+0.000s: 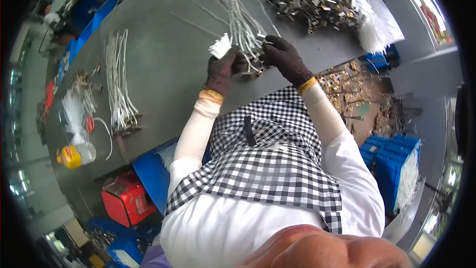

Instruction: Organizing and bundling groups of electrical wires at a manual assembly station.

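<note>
"What lies around on the table?"

"At right, a heap of metal-ended cords; at left, a pale bundle and a bottle. Loose cords stretch between and beyond the hands."

"And the fingers?"

"The left hand is folded around white pieces. The right hand has narrow fingers at a small white tip; its grip I cannot tell."

Left hand and right hand, dark gloves, at wires on tabletop.
Left grips white pieces; right fingertips at small white tab. Wire pile with metal ends, upper right. Separate bundle at left, near bottle with yellow label. Red box lower left, blue crate lower right.
</note>
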`<state>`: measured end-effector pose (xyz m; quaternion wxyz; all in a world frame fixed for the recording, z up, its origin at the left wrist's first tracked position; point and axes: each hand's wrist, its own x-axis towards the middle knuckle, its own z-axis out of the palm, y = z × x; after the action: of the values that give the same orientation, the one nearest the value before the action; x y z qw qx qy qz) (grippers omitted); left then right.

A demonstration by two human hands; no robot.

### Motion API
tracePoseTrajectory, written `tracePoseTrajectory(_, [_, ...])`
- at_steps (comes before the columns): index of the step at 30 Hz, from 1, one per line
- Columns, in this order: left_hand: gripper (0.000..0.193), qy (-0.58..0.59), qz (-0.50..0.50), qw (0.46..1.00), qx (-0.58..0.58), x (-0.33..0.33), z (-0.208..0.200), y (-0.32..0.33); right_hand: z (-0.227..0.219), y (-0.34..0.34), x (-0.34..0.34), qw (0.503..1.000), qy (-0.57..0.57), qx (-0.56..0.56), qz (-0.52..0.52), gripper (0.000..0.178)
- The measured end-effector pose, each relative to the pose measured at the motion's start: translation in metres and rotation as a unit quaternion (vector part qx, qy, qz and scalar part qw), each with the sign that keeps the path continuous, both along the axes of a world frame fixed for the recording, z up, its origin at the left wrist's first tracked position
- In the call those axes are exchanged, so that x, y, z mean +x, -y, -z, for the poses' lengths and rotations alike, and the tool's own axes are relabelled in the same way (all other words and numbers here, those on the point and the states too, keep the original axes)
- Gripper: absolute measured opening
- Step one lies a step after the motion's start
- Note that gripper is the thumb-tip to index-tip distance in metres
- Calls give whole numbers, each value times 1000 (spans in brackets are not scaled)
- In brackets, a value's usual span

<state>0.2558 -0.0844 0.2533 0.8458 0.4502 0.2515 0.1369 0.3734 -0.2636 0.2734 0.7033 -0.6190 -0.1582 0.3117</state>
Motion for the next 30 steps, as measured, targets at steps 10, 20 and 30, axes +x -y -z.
tracePoseTrajectory(10, [20,-57,51,997,21,2,-11,1,87,71,148,802,371,-374,282,51])
tracePoseTrajectory(20, [31,-28,143,988,-49,35,-10,33,115,92,174,833,217,-460,218,45])
tracePoseTrajectory(30, [21,-30,200,972,-118,70,0,100,65,194,65,944,-81,-89,307,17])
